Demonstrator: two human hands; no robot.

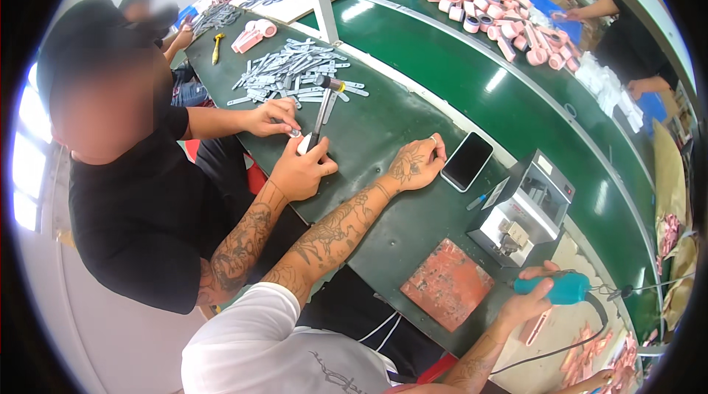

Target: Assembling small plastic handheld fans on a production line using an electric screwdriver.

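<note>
My right hand (527, 302) is closed round a teal corded electric screwdriver (564, 288), at the table's right end. Its bit is out of sight. My left hand (418, 164) lies on the green tabletop with its fingers curled in, next to a black-screened phone (468, 162). The curled fingers hide whether anything is in them. Between my hands stand a silver screw feeder (518, 213) and a worn reddish square plate (448, 283). Below my right hand lies a pink part (534, 328).
At left a co-worker in black holds a small white part (304, 145) beside an upright hammer (323, 108). Grey flat strips (291, 70) are heaped beyond. A green conveyor (435, 62) runs behind, with piled pink housings (509, 22) across it. Another person's hand shows at the lower right.
</note>
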